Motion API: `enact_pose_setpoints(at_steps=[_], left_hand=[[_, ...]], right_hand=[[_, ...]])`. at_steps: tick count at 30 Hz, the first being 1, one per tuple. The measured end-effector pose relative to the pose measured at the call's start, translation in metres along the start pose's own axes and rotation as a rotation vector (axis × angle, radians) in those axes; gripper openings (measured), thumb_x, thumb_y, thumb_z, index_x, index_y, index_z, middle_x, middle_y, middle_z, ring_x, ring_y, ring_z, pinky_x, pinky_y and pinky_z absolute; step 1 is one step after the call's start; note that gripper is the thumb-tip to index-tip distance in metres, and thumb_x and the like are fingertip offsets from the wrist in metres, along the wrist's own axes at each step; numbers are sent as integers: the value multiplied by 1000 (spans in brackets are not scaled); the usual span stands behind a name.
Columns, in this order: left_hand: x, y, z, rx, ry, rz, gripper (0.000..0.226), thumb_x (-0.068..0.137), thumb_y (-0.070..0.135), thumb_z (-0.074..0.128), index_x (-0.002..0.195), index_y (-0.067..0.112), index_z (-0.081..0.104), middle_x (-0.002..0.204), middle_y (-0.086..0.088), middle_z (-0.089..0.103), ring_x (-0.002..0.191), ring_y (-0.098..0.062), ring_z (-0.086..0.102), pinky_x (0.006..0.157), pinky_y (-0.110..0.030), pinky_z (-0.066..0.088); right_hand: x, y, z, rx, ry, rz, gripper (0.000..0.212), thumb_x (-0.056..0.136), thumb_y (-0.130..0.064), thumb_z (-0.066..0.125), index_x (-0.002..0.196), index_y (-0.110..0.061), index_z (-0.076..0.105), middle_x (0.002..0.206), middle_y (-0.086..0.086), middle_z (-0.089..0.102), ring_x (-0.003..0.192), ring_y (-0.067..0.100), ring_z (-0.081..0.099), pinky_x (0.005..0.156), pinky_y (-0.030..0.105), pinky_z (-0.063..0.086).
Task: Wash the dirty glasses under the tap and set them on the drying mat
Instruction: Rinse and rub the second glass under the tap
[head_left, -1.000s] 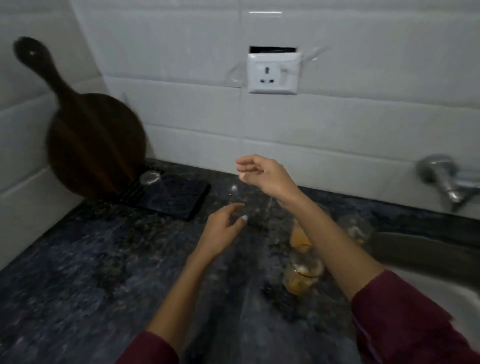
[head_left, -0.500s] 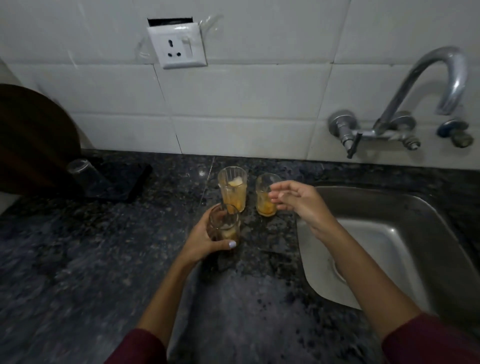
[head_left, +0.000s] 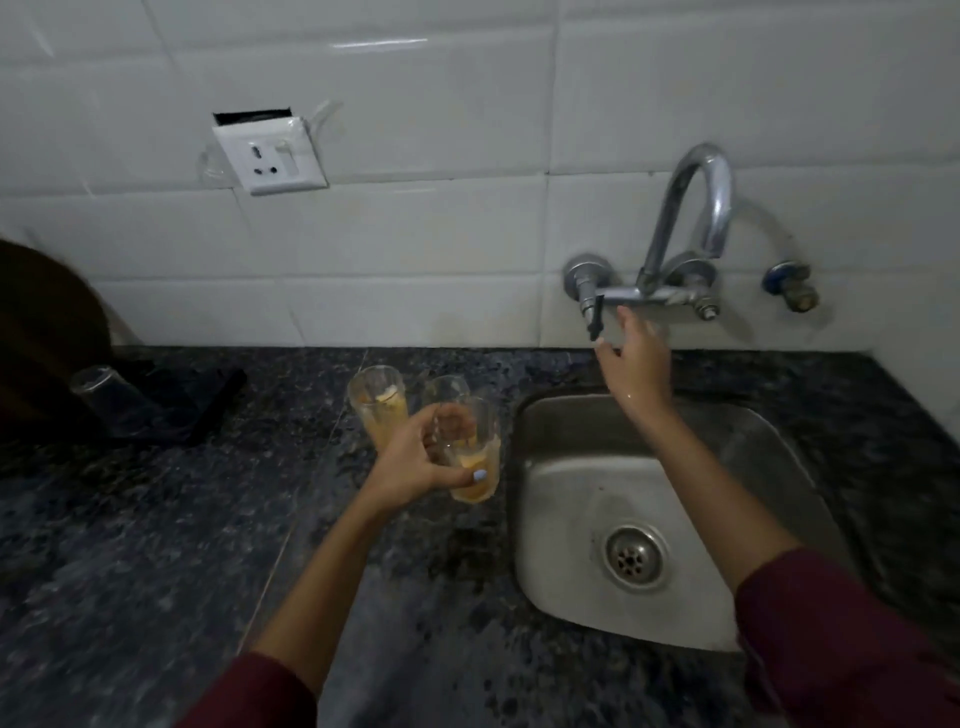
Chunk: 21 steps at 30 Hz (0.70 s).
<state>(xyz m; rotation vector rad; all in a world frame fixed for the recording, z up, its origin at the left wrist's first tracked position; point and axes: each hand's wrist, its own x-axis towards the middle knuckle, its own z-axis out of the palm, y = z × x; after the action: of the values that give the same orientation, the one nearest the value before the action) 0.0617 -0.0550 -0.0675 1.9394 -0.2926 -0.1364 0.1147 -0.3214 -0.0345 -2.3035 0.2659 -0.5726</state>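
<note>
At far left I see a clear upturned glass (head_left: 106, 397) on the black drying mat (head_left: 197, 402), well apart from my left hand (head_left: 415, 460), whose fingers (head_left: 452, 475) are wrapped around a clear tumbler with orange dregs (head_left: 475, 457). Two more orange-stained glasses (head_left: 376, 410) stand just behind those fingers. My right hand (head_left: 636, 364) hangs open and empty over the steel sink (head_left: 571, 519), fingertips (head_left: 626, 317) just below the chrome wall tap's lever (head_left: 595, 314).

Since half a second ago the left hand (head_left: 415, 457) has lifted the dirty glass (head_left: 475, 457) off the countertop (head_left: 156, 545) and carried it rightward, toward the sink (head_left: 571, 493) edge at frame centre. The right hand (head_left: 636, 364) has left the two glasses standing at centre and risen to the upper right, fingers spread just below the tap handle (head_left: 595, 312).
</note>
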Motion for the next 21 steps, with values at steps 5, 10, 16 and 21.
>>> enact_pose_setpoints(at_steps=[5, 10, 16, 21], left_hand=[[37, 20, 55, 10, -53, 21, 61, 59, 7, 89, 113, 12, 60, 106, -1, 68, 96, -10, 64, 80, -12, 50], [59, 14, 81, -53, -90, -2, 58, 62, 5, 87, 110, 21, 58, 99, 12, 66, 89, 0, 63, 74, -10, 49], [70, -3, 95, -155, -143, -94, 60, 64, 2, 84, 114, 20, 56, 101, 5, 66, 88, -3, 64, 69, -13, 51], [76, -3, 105, -162, -215, -88, 60, 63, 6, 85, 112, 26, 56, 101, 9, 65, 91, -2, 62, 67, -10, 49]], right_hand=[[47, -7, 7, -308, -190, 32, 61, 91, -32, 54, 137, 1, 31, 136, 23, 45, 120, 40, 48, 93, 46, 43], [57, -2, 20, -453, -85, -40, 29, 95, -12, 40, 121, 0, 45, 113, 24, 62, 101, 41, 59, 72, 41, 43], [57, 1, 24, -605, -83, -210, 41, 95, -8, 35, 136, -4, 32, 102, 21, 66, 89, 39, 63, 62, 39, 40], [50, 3, 15, -589, -173, -237, 59, 96, -19, 43, 146, -11, 13, 111, 21, 62, 91, 36, 61, 69, 42, 48]])
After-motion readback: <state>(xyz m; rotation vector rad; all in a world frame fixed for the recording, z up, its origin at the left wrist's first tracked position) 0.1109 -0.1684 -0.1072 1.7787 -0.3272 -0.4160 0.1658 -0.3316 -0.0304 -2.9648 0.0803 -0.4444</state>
